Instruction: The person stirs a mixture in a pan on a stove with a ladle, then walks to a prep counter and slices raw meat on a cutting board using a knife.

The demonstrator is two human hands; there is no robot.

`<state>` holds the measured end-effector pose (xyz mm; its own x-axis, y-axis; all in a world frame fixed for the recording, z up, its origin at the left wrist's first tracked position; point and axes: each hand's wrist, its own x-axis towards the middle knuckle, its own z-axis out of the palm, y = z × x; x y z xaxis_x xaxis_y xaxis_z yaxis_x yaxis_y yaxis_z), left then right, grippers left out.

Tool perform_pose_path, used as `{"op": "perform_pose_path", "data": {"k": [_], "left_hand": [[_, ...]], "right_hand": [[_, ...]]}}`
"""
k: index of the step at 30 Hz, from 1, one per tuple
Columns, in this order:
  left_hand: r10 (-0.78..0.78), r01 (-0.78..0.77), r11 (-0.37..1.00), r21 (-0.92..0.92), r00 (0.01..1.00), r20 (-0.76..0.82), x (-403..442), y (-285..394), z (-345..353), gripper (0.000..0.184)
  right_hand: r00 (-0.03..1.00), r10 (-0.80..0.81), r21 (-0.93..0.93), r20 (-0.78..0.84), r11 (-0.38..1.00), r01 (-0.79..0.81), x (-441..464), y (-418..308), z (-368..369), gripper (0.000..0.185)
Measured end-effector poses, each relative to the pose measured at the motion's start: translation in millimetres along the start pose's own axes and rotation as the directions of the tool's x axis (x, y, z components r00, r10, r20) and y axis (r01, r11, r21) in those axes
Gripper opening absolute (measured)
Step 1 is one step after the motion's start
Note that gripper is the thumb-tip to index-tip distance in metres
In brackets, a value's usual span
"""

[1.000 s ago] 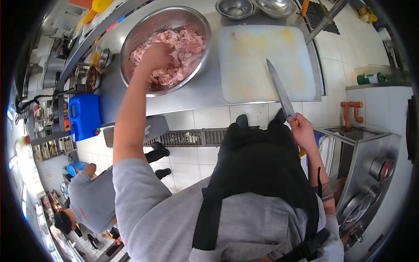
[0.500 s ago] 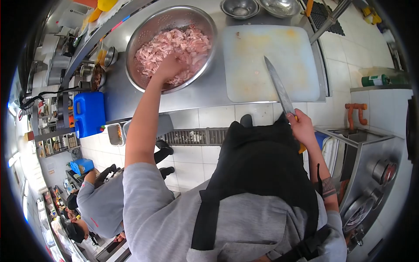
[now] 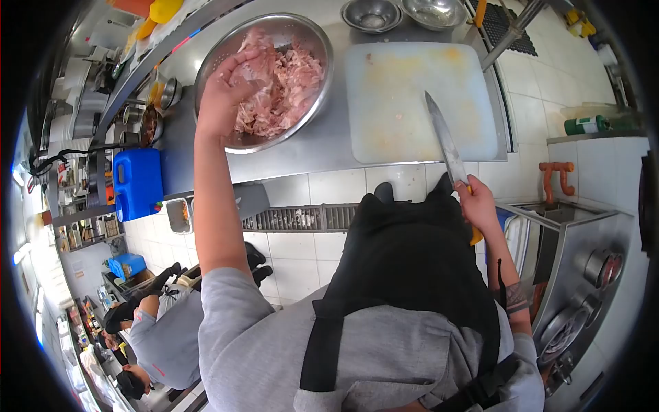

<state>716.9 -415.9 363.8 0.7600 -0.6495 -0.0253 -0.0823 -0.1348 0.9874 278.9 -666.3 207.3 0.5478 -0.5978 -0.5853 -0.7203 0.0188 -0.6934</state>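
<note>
Cut pale-pink raw meat (image 3: 292, 86) lies heaped in a large perforated steel colander (image 3: 325, 93) on the counter. Over the left side of the colander, my left hand (image 3: 223, 96) has its fingers stretched and the thumb apart, against the meat. Whether a piece is stuck to the fingers I cannot tell. My right hand (image 3: 476, 204) is closed round the handle of a long kitchen knife (image 3: 446, 144), whose yellow butt shows below the fist. The blade points away from me over a white cutting board (image 3: 391, 103), stained yellowish, with small scraps on it.
Two steel bowls (image 3: 371, 15) stand behind the board. A blue jerrycan (image 3: 139, 182) is at the counter's left end. Steel equipment (image 3: 573, 254) stands to my right. A floor drain grate (image 3: 302, 218) runs below the counter. Another person (image 3: 168, 336) works at the lower left.
My left hand has moved left and back from the middle of the meat, and its fingers have spread. The meat is shifted about. The knife stays in my right hand, nearly still.
</note>
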Motion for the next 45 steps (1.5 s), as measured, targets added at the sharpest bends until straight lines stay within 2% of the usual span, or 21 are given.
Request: {"op": "perform_pose_path", "data": {"k": [3,6,10,11,13,15,16,17,18,19,23,25,29,31,35,36,37,38,40,44,45], "left_hand": [[0.05,-0.07,0.981,0.178,0.992,0.118,-3.7,17.8,37.9,0.058],[0.105,-0.092,0.994,-0.053,0.924,0.367,0.0,20.7,95.1,0.06],[0.016,0.028,0.998,-0.062,0.785,0.619,20.6,9.6,166.2,0.062],[0.02,0.029,0.997,-0.067,0.773,0.635,25.4,4.9,182.4,0.062],[0.217,0.107,0.919,-0.379,0.664,0.715,33.8,-11.4,208.9,0.065],[0.208,0.092,0.93,-0.356,0.666,0.717,45.3,-41.8,219.6,0.067],[-0.054,0.099,0.995,-0.02,0.687,0.725,55.1,-65.4,216.3,0.066],[-0.166,-0.016,0.964,0.265,0.743,0.649,52.7,-78.8,217.2,0.065],[-0.275,-0.09,0.838,0.538,0.782,0.559,49.4,-88.7,218.9,0.065],[-0.213,-0.255,0.643,0.722,0.846,0.488,40.3,-100.0,219.8,0.065],[-0.011,-0.398,0.621,0.675,0.857,0.516,48.0,-135.7,243.1,0.066],[0.081,-0.497,0.657,0.567,0.794,0.603,48.3,-125.0,280.0,0.058],[-0.02,-0.514,0.483,0.709,0.803,0.595,53.9,-126.0,317.6,0.044],[-0.293,-0.364,0.521,0.772,0.773,0.562,55.9,-101.0,323.5,0.034],[-0.321,-0.26,0.66,0.705,0.751,0.577,59.2,-81.3,319.1,0.03],[-0.355,0.05,0.862,0.505,0.771,0.529,58.1,-85.5,316.7,0.029],[-0.405,0.346,0.914,0.211,0.772,0.49,56.6,-89.1,315.9,0.028],[-0.403,0.344,0.915,0.209,0.773,0.491,50.2,-85.1,317.9,0.028],[-0.245,0.447,0.817,-0.364,0.84,0.484,30.5,-72.3,321.5,0.044],[-0.276,0.461,0.779,-0.426,0.861,0.427,10.9,-81.8,307.7,0.05],[-0.313,0.338,0.939,-0.062,0.916,0.251,9.8,-109.6,301.2,0.05]], "right_hand": [[1.0,-0.029,0.014,-0.006,0.999,0.029,0.5,-0.9,-1.1,0.024],[0.999,0.003,0.028,-0.036,1.0,-0.002,0.3,-4.9,-5.4,0.026],[0.995,0.048,0.137,-0.085,0.99,-0.036,-0.8,2.2,-17.7,0.023],[0.993,0.06,0.143,-0.101,0.989,-0.046,-1.8,5.8,-23.5,0.023],[0.989,0.074,0.159,-0.127,0.986,-0.053,-4.6,12.8,-31.7,0.023],[0.984,0.098,0.2,-0.146,0.977,-0.068,-10.3,21.0,-39.4,0.023],[0.982,0.11,0.232,-0.154,0.97,-0.072,-12.5,25.3,-43.3,0.022],[0.981,0.115,0.237,-0.156,0.969,-0.076,-13.6,30.0,-46.4,0.022],[0.976,0.134,0.262,-0.169,0.961,-0.087,-15.7,36.4,-48.3,0.022],[0.971,0.155,0.287,-0.182,0.953,-0.098,-18.0,42.6,-49.4,0.022],[0.963,0.193,0.298,-0.186,0.945,-0.132,-21.3,55.0,-51.4,0.023],[0.963,0.203,0.308,-0.174,0.941,-0.143,-18.4,52.4,-50.4,0.023],[0.974,0.146,0.283,-0.176,0.955,-0.092,-9.3,44.7,-52.6,0.023],[0.983,0.114,0.358,-0.142,0.932,-0.057,-6.7,41.1,-54.0,0.024],[0.981,0.109,0.395,-0.16,0.918,-0.038,-7.7,32.6,-56.8,0.022],[0.98,0.111,0.397,-0.163,0.917,-0.038,-8.2,33.7,-57.8,0.022],[0.981,0.104,0.408,-0.164,0.913,-0.029,-8.3,35.1,-58.3,0.022],[0.982,0.095,0.416,-0.164,0.909,-0.018,-8.1,35.1,-59.1,0.022],[0.981,0.093,0.405,-0.172,0.914,-0.016,-9.4,30.4,-62.3,0.022],[0.974,0.105,0.406,-0.2,0.914,-0.015,-7.8,28.7,-62.8,0.024],[0.976,0.107,0.398,-0.191,0.917,-0.022,-8.0,28.9,-62.0,0.024]]}}
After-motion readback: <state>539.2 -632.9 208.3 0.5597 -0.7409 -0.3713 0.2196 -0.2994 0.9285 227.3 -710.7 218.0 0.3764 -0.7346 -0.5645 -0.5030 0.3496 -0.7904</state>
